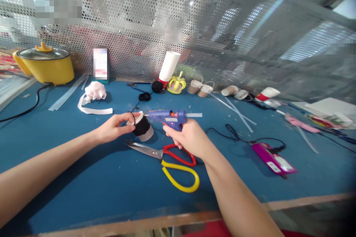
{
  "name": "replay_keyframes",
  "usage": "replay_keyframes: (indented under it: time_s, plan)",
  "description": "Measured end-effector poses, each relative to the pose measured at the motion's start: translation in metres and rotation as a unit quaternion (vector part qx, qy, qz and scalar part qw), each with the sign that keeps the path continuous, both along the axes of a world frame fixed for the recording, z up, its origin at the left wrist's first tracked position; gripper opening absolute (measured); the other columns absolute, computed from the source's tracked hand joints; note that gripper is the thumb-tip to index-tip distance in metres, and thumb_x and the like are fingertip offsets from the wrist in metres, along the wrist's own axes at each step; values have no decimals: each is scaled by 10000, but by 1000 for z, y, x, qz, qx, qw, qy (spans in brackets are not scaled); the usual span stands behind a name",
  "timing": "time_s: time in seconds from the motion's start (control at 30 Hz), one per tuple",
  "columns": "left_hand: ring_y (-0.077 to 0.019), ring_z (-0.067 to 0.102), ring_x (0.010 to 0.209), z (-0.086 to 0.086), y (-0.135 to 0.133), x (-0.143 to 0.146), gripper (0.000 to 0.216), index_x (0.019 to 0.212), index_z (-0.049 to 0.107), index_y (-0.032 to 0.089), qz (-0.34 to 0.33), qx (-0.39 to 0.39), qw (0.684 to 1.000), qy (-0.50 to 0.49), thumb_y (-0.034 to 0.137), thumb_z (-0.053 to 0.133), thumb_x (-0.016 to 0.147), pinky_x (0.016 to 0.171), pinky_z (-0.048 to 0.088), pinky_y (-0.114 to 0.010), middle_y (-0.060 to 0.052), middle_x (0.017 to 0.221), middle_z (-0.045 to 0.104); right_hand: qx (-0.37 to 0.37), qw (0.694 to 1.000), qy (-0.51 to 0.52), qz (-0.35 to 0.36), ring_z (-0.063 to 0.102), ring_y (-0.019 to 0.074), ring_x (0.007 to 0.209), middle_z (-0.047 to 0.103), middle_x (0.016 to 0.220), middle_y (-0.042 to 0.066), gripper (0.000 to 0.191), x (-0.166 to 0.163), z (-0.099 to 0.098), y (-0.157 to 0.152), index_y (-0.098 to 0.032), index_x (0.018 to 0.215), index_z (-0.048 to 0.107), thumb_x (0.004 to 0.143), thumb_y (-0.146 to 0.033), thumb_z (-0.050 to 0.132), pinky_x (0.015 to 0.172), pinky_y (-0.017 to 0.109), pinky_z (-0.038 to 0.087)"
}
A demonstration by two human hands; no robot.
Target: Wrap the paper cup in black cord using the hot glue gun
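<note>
I can see the L hand [115, 127] w/ thumb and fingertips pinched on a small tilted cup [144, 127], wrapped in black yarn, mid-table — R hand [191, 137] is curled round a blue glue gun [164, 115], nozzle near the cup's rim at approx. 1 o'clock. From the cup: scissors [161, 154] at 5, black yarn bundle [144, 97] at 12, yellow pot [50, 68] at 10.

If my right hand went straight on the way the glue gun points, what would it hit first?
The glue gun in your right hand would likely meet the black-wrapped cup in your left hand first; the two look very close, but depth leaves actual contact unclear.
</note>
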State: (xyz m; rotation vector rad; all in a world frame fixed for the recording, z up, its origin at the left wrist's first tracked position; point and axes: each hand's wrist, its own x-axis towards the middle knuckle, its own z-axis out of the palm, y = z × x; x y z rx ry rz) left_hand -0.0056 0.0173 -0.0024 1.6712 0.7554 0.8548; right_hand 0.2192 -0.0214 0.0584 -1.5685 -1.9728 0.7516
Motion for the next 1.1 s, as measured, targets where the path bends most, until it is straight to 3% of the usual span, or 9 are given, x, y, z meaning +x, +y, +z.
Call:
replay_keyframes:
  time_s: [0.37,0.63,1.1]
  plan:
    - [-245,316,1283,0,0,0,202,692,447,180,1,1,1000,4,338,552,760,1003,287,-366,-106,1242,520,-6,1000,-8,-13,425,85,306,464,373,-51,220,-3,3,-5,-171,596,495,761,-317,500,386,212,399]
    - [-225,325,1284,2,0,0,198,682,449,179,0,13,1000,-1,328,549,767,1034,253,-370,-100,1258,521,71,996,-36,39,481,110,403,474,390,-48,214,-6,3,-13,-191,557,502,757,-267,501,465,231,419]
    - [-243,322,1283,-2,2,-2,167,692,449,180,-13,16,1000,-2,292,545,771,1010,277,-383,-96,1301,482,6,1000,-11,7,432,87,309,479,381,-48,212,-2,1,-7,-177,595,500,754,-316,513,384,215,394]
